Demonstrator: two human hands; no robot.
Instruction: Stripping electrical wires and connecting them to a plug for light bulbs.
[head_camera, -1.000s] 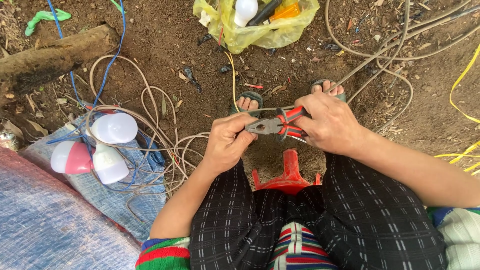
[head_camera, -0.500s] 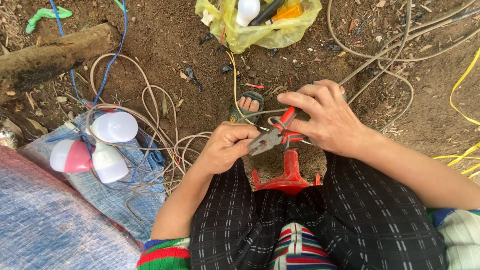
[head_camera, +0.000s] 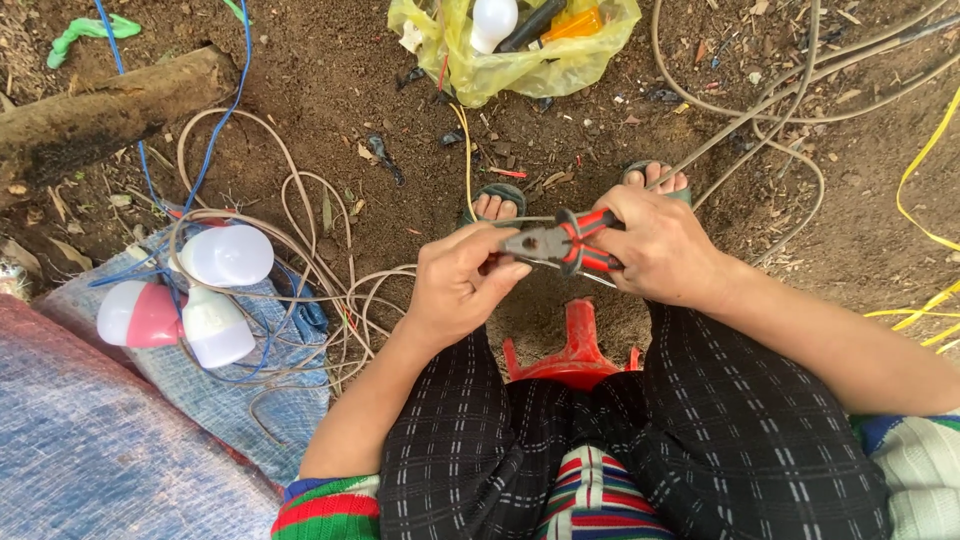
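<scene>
Centre frame, just above the knees: right hand (head_camera: 660, 250) wrapped tight around red-and-black handles of pliers (head_camera: 560, 242), metal nose pointing toward frame left. Left hand (head_camera: 460, 285) meets the nose, fingertips (head_camera: 505, 270) pinched together at the tip on a thin wire (head_camera: 520, 219); wire end mostly hidden by fingers, can't tell if the plier nose bites it. Hands almost touching, pliers bridging them. Person sits on a red plastic stool (head_camera: 575, 350), checked dark trousers, striped top at bottom edge. Two sandalled feet on bare dirt ground (head_camera: 330, 90) just above the hands, left foot (head_camera: 495, 205), right foot (head_camera: 655, 178).

Upper centre: yellow plastic bag (head_camera: 540, 70) on the dirt, holding a white bulb (head_camera: 493, 20), a dark tube and something orange. Thin yellow wire (head_camera: 465, 150) runs from bag down toward the hands. Left of frame: three lamp bulbs on a blue woven sack (head_camera: 200, 400) — white bulb facing up (head_camera: 228, 255), pink-and-white bulb (head_camera: 135, 313), second white one (head_camera: 215, 328) just beside it. Beige cable loops (head_camera: 300, 230) tangled around bulbs and spreading toward the left hand. Blue cord (head_camera: 215, 130) running from top edge down to the sack. Upper left: log (head_camera: 100, 110) lying on the dirt, green scrap (head_camera: 85, 30) above it. Upper right: more beige cable (head_camera: 790, 110) in big curves. Right edge: yellow cord (head_camera: 920, 180).
</scene>
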